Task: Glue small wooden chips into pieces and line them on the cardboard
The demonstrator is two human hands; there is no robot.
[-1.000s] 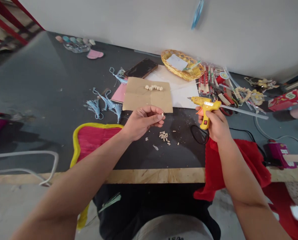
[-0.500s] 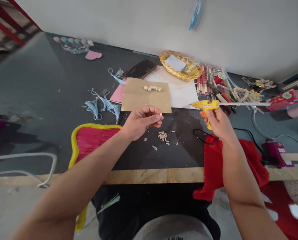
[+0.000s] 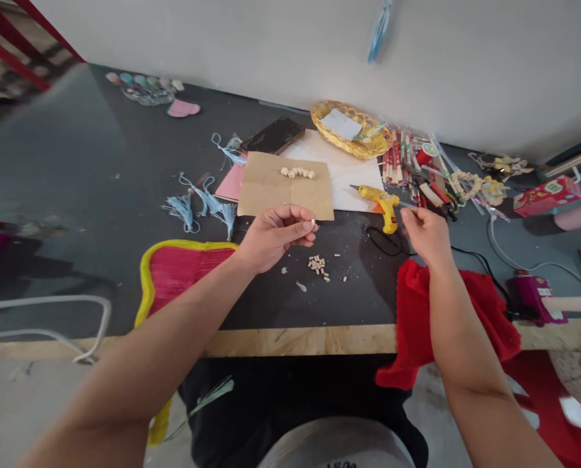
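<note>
Between the thumb and fingertips of my left hand [image 3: 283,235] is a small pale bead-like piece [image 3: 313,221], mostly hidden by the fingers. A yellow glue gun [image 3: 379,198] lies by the white paper's right edge, nozzle pointing left. My right hand [image 3: 424,234] is behind it, fingers closed at the clear glue stick [image 3: 407,205] that sticks out of its back; the hand hides the rest of the stick. Below my left hand lies a small pile of short pale pieces [image 3: 316,264]. A curved row of joined pale pieces [image 3: 297,173] rests on brown cardboard [image 3: 266,188].
Blue tassels [image 3: 215,208] lie left of the cardboard. Behind stand a wicker basket [image 3: 329,140] and a dark phone-like slab [image 3: 273,134]. Wrapped sticks [image 3: 392,159] and pliers crowd the right. A red cloth [image 3: 412,312] hangs over the front edge; a black cord [image 3: 383,244] loops nearby.
The glue gun has moved left and down onto the work surface. My right hand has let go of its handle and is now at its rear. My left hand has stayed in place.
</note>
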